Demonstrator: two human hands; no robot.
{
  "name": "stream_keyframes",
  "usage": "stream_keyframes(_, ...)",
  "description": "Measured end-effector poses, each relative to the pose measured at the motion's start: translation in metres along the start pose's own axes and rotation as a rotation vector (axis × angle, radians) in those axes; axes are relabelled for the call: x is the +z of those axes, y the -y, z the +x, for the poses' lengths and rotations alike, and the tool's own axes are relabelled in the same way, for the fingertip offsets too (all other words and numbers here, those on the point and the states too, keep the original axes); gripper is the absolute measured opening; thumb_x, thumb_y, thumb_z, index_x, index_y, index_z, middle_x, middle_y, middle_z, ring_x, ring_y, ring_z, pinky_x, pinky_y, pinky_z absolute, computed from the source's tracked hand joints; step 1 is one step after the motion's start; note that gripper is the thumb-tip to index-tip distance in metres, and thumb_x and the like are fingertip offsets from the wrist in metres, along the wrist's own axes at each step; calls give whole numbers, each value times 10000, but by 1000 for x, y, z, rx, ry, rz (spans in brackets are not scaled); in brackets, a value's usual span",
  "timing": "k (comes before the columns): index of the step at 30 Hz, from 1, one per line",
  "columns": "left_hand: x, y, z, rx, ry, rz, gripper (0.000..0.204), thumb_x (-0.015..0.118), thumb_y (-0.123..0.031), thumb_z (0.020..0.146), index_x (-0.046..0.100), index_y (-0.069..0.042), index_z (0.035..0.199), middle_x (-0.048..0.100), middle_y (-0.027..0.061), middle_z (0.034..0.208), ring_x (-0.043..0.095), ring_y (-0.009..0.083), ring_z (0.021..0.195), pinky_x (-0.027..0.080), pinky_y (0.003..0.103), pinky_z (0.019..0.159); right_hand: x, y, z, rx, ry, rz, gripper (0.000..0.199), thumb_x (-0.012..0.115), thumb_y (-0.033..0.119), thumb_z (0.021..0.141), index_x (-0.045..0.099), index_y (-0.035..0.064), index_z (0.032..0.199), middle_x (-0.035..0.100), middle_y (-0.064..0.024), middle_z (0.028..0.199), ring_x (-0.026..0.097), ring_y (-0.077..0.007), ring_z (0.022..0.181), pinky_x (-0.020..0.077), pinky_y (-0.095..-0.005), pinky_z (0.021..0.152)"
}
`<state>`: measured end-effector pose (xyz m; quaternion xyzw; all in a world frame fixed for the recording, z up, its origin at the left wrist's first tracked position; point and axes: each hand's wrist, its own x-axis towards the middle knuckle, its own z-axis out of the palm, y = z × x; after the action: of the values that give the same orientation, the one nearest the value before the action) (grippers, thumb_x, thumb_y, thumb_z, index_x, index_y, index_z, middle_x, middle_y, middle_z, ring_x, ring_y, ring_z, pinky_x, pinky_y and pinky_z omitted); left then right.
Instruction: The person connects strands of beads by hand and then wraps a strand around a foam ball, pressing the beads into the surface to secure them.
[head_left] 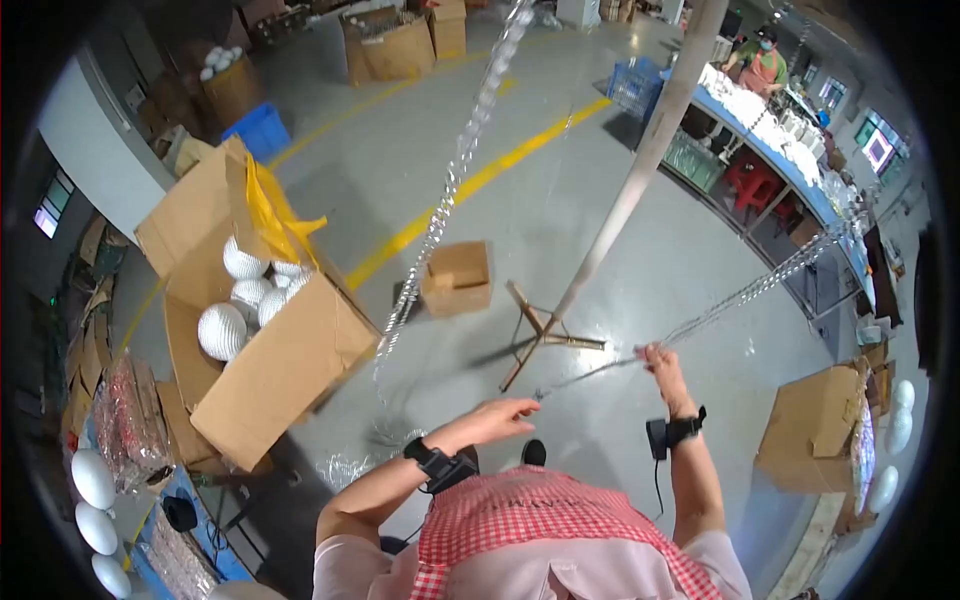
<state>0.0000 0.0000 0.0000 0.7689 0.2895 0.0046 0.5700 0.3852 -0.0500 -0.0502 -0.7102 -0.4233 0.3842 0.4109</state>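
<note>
both hands [662, 362] pinch the bead strand [745, 293].

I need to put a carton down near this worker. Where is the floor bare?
Bare floor lies between the small closed box and the blue workbench, past the pole's wooden cross stand. Crowded on the left around the open carton of white globes.

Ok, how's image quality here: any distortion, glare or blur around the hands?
Head view: strong fisheye, so the pole and the yellow floor line bow, and the corners go black. Soft glare on the grey floor at the top. The right hand, left hand and clear strand look slightly soft.
</note>
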Motion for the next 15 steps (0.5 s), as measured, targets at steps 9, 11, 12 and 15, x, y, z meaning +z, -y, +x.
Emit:
stream_keyframes(9, 75, -31, 124, 597, -437, 252, 499, 628, -271, 850, 496, 0, 1247, 608, 192, 1131, 604, 280, 1026, 464, 344, 900, -33, 158, -90, -23, 281, 452, 218, 419, 155, 975, 563, -6, 944, 680, -180, 862, 683, -238, 758, 559, -333, 662)
stream_keyframes(11, 81, -32, 141, 326, 216, -335, 336, 650, -241, 867, 585, -27, 1117, 658, 129, 992, 620, 246, 923, 468, 363, 824, -40, 182, -102, -109, 293, 650, 217, 408, 149, 971, 554, -10, 949, 673, -208, 872, 682, -277, 768, 561, -348, 658)
stream_keyframes(12, 86, -29, 146, 327, 217, -326, 336, 650, -241, 867, 585, -27, 1117, 658, 129, 992, 620, 246, 923, 468, 363, 824, -45, 192, -107, -172, 264, 688, 212, 405, 143, 967, 546, -15, 955, 665, -233, 890, 681, -302, 771, 564, -363, 651)
stream_keyframes(15, 103, -6, 140, 226, 274, -14, 220, 594, -222, 910, 637, -6, 921, 658, 75, 822, 612, 182, 808, 469, 324, 737, -70, 214, -119, -363, 156, 757, 198, 392, 112, 956, 537, -22, 967, 660, -243, 901, 680, -306, 783, 566, -370, 645)
